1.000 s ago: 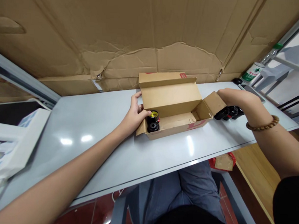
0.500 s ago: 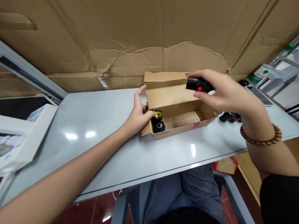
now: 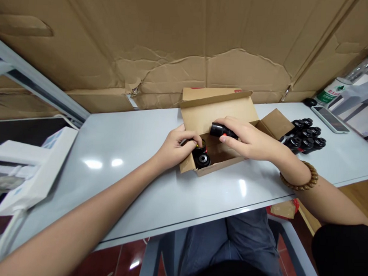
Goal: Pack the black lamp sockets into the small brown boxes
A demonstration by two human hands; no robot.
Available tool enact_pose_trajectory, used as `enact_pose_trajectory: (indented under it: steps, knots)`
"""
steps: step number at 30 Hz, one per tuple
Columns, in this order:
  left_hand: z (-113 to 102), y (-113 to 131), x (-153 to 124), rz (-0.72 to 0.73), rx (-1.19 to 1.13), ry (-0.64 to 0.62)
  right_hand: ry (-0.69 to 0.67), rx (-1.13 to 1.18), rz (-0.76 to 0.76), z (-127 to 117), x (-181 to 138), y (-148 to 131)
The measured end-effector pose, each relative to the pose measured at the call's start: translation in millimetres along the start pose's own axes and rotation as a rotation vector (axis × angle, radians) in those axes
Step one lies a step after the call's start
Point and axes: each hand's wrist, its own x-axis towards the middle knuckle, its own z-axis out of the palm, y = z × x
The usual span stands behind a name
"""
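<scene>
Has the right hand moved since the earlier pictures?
Yes. Against the open cardboard box, the right hand has moved left, from past the box's right end to over its middle, gripping a black cylinder.

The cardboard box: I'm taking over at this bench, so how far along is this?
Done: two black cylinders stand in one end of the cardboard box. In hand: the right hand holds a third over the box, and the left hand touches those inside. Left: a cluster of similar black cylinders on the table beside the box.
</scene>
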Motion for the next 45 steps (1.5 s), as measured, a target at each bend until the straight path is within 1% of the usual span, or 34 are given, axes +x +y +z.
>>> enact_pose_trajectory:
  steps: [3, 8, 14, 20, 29, 33, 40, 45]
  knots:
    - [-1, -3, 0, 0.014, 0.026, -0.028, -0.011, 0.009, 0.004, 0, -1, -3]
    - [-2, -6, -1, 0.091, 0.033, -0.049, 0.035, -0.004, -0.005, 2, -4, -6]
    - [-1, -7, -1, 0.096, 0.068, -0.025, 0.067, -0.049, -0.007, 5, -4, -6]
    - [-1, -7, -2, 0.093, 0.096, -0.05, 0.088, -0.088, 0.014, 8, -4, -8]
    - [-1, -7, -3, 0.071, 0.077, -0.043, 0.018, -0.106, 0.039, 5, -6, -14]
    - [1, -10, -4, 0.064, 0.075, -0.026, -0.004, -0.118, 0.042, 5, -5, -14]
    - [1, -19, -6, 0.095, 0.076, -0.001, 0.034, -0.121, 0.04, 8, -4, -14]
    - [2, -19, -7, 0.054, -0.066, 0.057, 0.012, -0.172, 0.042, 9, -2, -13]
